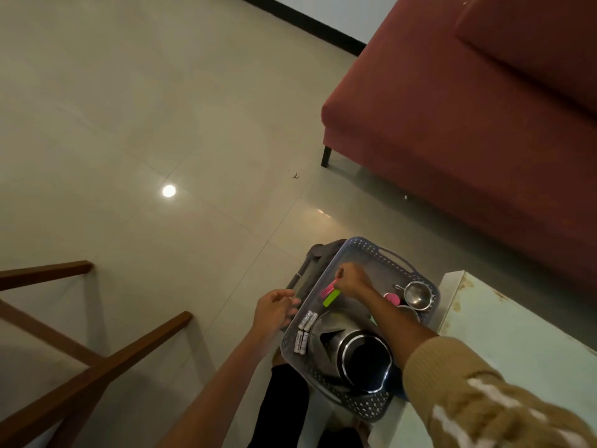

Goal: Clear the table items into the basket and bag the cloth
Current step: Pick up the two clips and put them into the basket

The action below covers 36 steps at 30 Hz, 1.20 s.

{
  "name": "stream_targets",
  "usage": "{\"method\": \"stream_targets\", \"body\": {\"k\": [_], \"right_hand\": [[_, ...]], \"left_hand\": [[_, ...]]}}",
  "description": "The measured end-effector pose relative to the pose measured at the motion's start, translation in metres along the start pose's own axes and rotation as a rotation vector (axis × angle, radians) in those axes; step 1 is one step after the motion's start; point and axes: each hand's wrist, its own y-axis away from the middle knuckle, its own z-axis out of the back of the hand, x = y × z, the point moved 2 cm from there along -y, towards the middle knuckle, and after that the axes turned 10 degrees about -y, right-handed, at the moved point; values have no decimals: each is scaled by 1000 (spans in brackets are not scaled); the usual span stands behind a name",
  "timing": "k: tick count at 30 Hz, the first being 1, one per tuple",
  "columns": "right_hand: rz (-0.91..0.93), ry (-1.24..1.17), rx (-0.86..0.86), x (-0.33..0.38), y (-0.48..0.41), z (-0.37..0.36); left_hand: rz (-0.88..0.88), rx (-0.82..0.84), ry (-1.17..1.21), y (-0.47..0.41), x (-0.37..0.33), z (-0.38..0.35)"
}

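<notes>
A grey-blue perforated basket stands beside the pale table. It holds a steel kettle, several white batteries, a green note pad, a pink pad, steel cups and a pink round item. My right hand reaches over the basket and pinches a thin pink strip above the pads. My left hand is at the basket's left rim with its fingers curled around the edge. No cloth or bag is in view.
A dark object sticks out from under the basket's far-left side. A red sofa fills the upper right. Brown wooden rails cross the lower left over the tiled floor. My dark trouser legs are below the basket.
</notes>
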Motion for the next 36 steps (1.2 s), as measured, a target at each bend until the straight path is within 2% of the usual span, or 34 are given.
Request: {"method": "stream_targets", "body": {"k": [4, 20, 32, 36], "right_hand": [[19, 67, 27, -1, -12, -12], [-48, -21, 24, -13, -9, -19], [-70, -29, 135, -9, -4, -25], [-54, -43, 126, -7, -4, -21]], "left_hand": [[-3, 19, 2, -8, -2, -3], [6, 28, -2, -8, 1, 0], [7, 50, -26, -4, 5, -3], [0, 50, -31, -6, 6, -5]]}}
